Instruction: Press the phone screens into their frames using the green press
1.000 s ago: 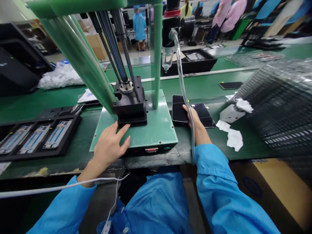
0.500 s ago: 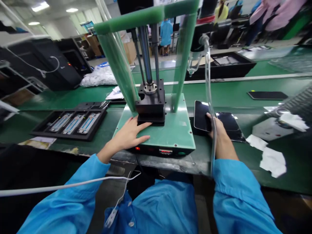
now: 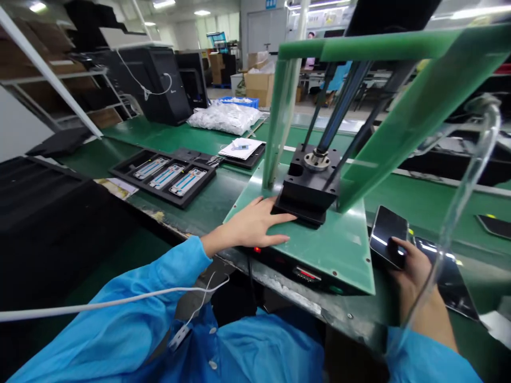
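Note:
My left hand (image 3: 255, 221) lies with fingers spread on the pale green base of a press (image 3: 343, 255), against the black block (image 3: 305, 202) at the foot of its ram. Some of its fingertips are hidden by the block. On the right, my right hand (image 3: 415, 271) grips a black glossy smartphone (image 3: 385, 234) by its lower edge, thumb on the screen. Beside it on the bench lies a second dark, glossy panel (image 3: 447, 276). A clear hose (image 3: 451, 229) hangs in front of my right forearm.
Left of the press, a black tray (image 3: 183, 199) holds several phone frames with blue strips. Behind it are a pad with white paper (image 3: 241, 148) and a bag of white pieces (image 3: 225, 117). Green acrylic uprights (image 3: 399, 138) surround the ram. Another phone (image 3: 495, 224) lies far right.
The view has turned left, so the press and both hands appear farther right. My left hand stays at the block. The smartphone in my right hand now shows more tilted.

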The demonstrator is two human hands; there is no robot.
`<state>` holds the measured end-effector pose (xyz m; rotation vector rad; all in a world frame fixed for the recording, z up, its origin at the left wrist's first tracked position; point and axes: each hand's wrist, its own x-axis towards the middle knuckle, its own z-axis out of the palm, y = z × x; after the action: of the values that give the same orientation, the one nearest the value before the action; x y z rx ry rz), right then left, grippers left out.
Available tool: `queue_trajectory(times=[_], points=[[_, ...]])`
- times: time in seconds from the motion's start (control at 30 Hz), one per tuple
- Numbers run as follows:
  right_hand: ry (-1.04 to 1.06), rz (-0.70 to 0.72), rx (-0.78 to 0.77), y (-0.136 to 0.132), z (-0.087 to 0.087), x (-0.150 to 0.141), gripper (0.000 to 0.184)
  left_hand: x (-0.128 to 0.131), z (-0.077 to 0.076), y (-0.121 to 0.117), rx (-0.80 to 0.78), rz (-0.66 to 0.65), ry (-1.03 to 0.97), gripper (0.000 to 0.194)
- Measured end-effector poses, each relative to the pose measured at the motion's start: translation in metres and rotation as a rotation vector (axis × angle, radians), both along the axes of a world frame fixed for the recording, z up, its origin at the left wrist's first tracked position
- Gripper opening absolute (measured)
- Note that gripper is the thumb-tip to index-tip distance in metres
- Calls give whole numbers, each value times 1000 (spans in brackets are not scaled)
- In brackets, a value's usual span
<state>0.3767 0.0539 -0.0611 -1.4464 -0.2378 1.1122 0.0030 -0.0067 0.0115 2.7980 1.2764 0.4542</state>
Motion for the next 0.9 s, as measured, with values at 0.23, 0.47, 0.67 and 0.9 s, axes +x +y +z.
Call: queue_trajectory(times=[0.23, 0.47, 0.67, 0.9], points=[[8, 78, 30, -6, 7, -7, 19, 1, -1, 0, 10, -13, -33, 55], [-26, 71, 4, -10, 7, -9, 23, 1, -5, 1, 21, -23, -61, 54], [-37, 79, 16, -12, 15, -15, 23, 1, -5, -1, 28, -9, -65, 53], [-24, 95, 17, -11, 14, -12, 18, 1, -5, -2, 49, 7, -85, 49]])
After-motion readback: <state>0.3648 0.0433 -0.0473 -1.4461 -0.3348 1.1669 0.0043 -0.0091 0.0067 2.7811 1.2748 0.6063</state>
